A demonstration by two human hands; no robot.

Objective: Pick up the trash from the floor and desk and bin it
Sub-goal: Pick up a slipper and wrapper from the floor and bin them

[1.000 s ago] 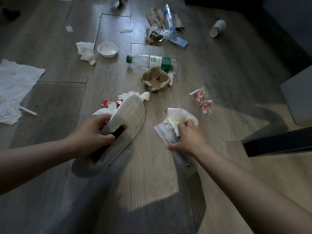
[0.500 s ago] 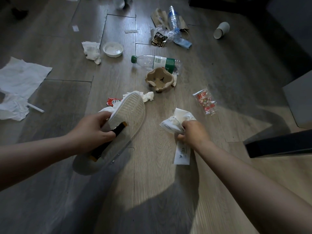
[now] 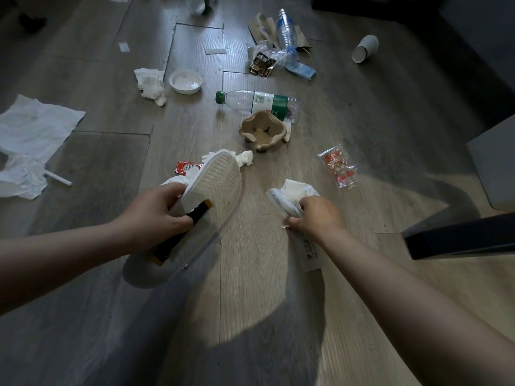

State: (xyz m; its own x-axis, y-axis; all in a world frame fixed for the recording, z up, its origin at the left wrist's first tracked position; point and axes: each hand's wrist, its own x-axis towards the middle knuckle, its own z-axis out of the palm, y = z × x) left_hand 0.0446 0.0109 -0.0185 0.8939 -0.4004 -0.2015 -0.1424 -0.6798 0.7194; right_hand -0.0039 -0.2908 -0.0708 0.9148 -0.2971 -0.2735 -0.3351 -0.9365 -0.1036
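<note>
From where I stand, everything can be placed off the green-capped bottle (image 3: pixel 256 103) lying on its side on the floorboards. Nearer the person than the bottle and a little to its left, the left hand (image 3: pixel 156 215) has its fingers curled round the edge of a white slipper (image 3: pixel 214 185) turned sole up. The thumb pins a black stick with orange ends (image 3: pixel 192 221) against the sole, I'd guess so that one hand can carry two pieces at once. Nearer than the bottle and slightly right, the right hand (image 3: pixel 315 218) is clenched on a tissue wad (image 3: pixel 295 190). A printed paper slip (image 3: pixel 310 254) hangs below the fist, bunched together, probably for the same reason. Both bundles are off the floor. Touching the bottle's near side sits a cardboard cup carrier (image 3: pixel 263 132). A red sachet (image 3: pixel 186 166) lies between the bottle and the slipper, a red sweet wrapper (image 3: pixel 338 167) nearer and to the right, and a white bowl (image 3: pixel 186 81) just left of the cap. No bin or desk is in sight. The slipper hides part of the sachet and some white paper. The slip's print is too small to read, and I can't tell what the black stick is.
</note>
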